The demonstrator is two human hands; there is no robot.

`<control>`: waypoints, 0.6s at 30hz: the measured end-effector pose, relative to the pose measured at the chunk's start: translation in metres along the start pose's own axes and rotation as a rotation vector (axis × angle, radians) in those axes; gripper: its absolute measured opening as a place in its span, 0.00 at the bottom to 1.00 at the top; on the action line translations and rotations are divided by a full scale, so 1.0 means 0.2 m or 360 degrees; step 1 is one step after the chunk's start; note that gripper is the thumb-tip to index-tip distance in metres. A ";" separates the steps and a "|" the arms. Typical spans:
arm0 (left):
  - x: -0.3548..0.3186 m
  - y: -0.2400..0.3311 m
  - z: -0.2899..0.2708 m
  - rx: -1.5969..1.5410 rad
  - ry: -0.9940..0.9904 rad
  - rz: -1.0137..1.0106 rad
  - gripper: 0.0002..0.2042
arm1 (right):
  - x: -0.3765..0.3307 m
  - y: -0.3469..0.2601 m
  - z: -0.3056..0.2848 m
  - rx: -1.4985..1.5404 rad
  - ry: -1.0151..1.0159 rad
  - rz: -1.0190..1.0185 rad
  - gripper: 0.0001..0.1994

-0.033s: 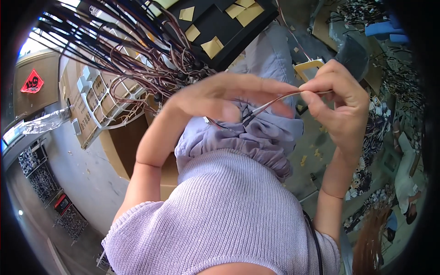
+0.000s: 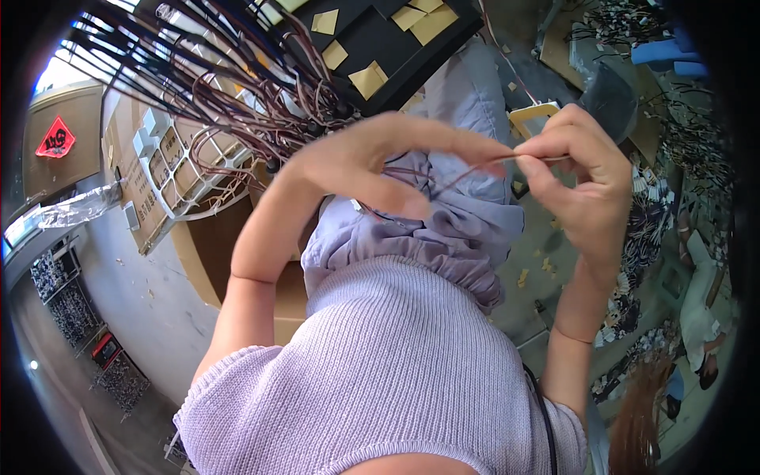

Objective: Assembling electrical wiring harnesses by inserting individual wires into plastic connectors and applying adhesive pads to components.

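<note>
My right hand [image 2: 590, 174] pinches a thin reddish-brown wire [image 2: 483, 165] between thumb and index finger. From that pinch the wire runs left and down over my lap, partly behind my left hand. My left hand [image 2: 372, 162] arches over it, slightly blurred. Its index finger reaches to the right fingertips, while its thumb stands apart, pointing right. Below that thumb, a small white connector [image 2: 355, 205] with short wires lies against my lilac trousers [image 2: 475, 210]. Whether the curled left fingers touch the wire is hidden.
A thick bundle of dark and brown wires [image 2: 261, 103] hangs at upper left over a white rack [image 2: 182, 186]. Cardboard boxes [image 2: 194, 261] stand below it. A black board [image 2: 380, 47] carries yellow paper pieces. Wire piles [image 2: 649, 214] and a person [image 2: 701, 309] are at right.
My left thumb has moved right, and the hand has lifted slightly. The strands and dark tips that showed over the lap are now mostly covered. My right hand keeps its pinch.
</note>
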State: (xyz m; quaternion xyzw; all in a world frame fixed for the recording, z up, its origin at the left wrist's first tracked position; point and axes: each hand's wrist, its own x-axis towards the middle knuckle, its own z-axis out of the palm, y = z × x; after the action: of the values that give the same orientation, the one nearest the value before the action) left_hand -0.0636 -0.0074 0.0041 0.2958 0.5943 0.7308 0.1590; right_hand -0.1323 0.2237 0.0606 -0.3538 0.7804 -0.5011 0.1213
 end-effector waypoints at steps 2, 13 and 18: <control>0.02 0.06 -0.01 0.0399 0.0175 -0.0168 0.27 | -0.02 0.02 0.05 -0.0041 0.0058 0.0036 0.05; 0.06 -0.16 0.05 0.0858 0.1173 -0.0184 0.07 | 0.07 0.24 0.34 0.0134 0.0352 0.0101 0.05; 0.02 -0.22 -0.05 0.1364 0.1110 -0.0311 0.06 | 0.63 0.29 0.54 0.0381 0.0217 -0.0279 0.08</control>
State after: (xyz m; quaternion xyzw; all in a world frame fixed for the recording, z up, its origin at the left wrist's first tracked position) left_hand -0.0772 -0.0027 -0.0377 0.0184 0.8802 0.4602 -0.1143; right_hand -0.1884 0.0783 -0.0189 -0.3688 0.6876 -0.6220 0.0653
